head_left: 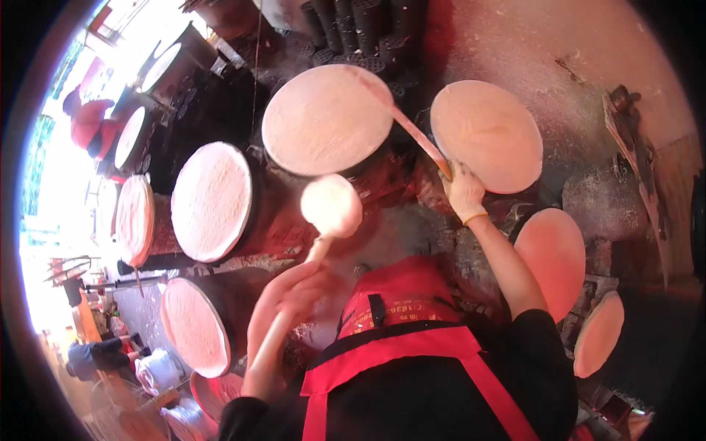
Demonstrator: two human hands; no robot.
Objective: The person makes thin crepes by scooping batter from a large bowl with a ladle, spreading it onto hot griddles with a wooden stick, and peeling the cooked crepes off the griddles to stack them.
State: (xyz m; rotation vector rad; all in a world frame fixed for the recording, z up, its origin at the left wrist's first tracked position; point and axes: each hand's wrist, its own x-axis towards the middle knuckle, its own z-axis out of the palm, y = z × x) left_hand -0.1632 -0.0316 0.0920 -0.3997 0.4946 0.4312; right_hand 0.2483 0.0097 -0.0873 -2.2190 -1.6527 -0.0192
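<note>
My left hand (296, 288), blurred by motion, is in front of my apron. From its fingers hangs a smooth white lump of dough (331, 206) with a narrow stretched neck. On my right hand (465, 191) is a pale knitted glove, and it grips a long flat spatula (418, 136). The spatula's far end lies over the right part of the middle round griddle (323, 121), which has a pale, floury-looking surface. Just beyond my gloved hand sits another round griddle (487, 136), covered with a smooth pale layer.
Several more round pale griddles curve around me, including a left one (212, 202) and a reddish-lit right one (553, 263). Dark perforated cylinders (368, 26) stand behind the middle griddle. A person in red (95, 123) is at far left. Tools hang on the right wall (636, 154).
</note>
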